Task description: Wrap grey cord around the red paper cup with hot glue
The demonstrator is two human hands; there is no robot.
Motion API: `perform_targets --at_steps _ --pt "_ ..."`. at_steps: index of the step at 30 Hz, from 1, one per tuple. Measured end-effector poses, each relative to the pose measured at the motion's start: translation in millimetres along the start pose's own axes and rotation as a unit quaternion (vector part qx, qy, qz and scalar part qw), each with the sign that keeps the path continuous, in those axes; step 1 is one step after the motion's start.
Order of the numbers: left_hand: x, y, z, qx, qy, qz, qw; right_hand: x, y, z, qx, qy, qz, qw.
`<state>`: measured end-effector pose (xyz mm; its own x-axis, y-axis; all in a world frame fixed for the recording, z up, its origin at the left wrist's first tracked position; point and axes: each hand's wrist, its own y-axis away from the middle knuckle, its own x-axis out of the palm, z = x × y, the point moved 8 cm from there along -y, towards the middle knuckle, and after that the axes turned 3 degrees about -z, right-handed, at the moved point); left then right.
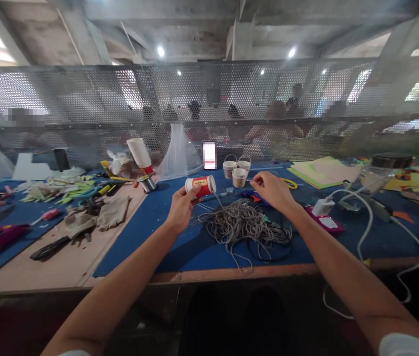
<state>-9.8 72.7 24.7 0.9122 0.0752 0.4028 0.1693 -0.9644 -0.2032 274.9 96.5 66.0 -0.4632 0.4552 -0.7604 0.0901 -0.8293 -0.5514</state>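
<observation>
My left hand point(182, 209) is wrapped round a red and white paper cup point(205, 186), tipped on its side with its rim end to the right. A grey cord hangs from that rim toward a loose tangled heap of grey cord point(244, 222) on the blue mat below. To the right, my right hand point(272, 188) is raised with thumb and fingers pinched; what they hold, if anything, I cannot make out. Beneath it lies a blue tool with an orange part point(256, 197), partly hidden. Small handled cups point(239, 178) stand just left of the right hand.
A lit phone point(209, 155) stands at the back before a perforated metal screen point(202, 89). Stacked paper cups point(139, 152), a wire spool point(147, 184) and gloves point(114, 212) sit left. Coloured paper point(324, 172) and a purple power strip point(330, 223) with white cables lie right.
</observation>
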Motion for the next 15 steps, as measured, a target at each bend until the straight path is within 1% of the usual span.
perform_targets --at_steps 1,3,5,8,12,15 --pt "-0.3 -0.3 0.5 0.0 0.0 -0.002 1.0 6.1 -1.1 -14.9 0.024 0.047 0.038 0.998" --pt "-0.5 -0.5 1.3 -0.001 0.001 -0.002 1.0 20.9 1.7 -42.0 0.066 0.11 0.121 0.984" --pt "-0.2 -0.3 1.6 -0.002 0.0 0.0 1.0 33.1 6.7 -62.5 0.098 0.132 0.174 0.971" --pt "1.0 0.5 2.0 -0.005 -0.003 0.006 1.0 45.1 10.3 -79.8 0.111 0.145 0.205 0.962" --pt "1.7 0.7 3.4 -0.01 -0.005 0.007 1.0 58.3 11.9 -89.2 0.102 0.12 0.249 0.956" --pt "1.2 -0.1 4.6 -0.01 -0.007 0.007 1.0 59.0 9.8 -92.7 0.093 0.101 0.248 0.959"
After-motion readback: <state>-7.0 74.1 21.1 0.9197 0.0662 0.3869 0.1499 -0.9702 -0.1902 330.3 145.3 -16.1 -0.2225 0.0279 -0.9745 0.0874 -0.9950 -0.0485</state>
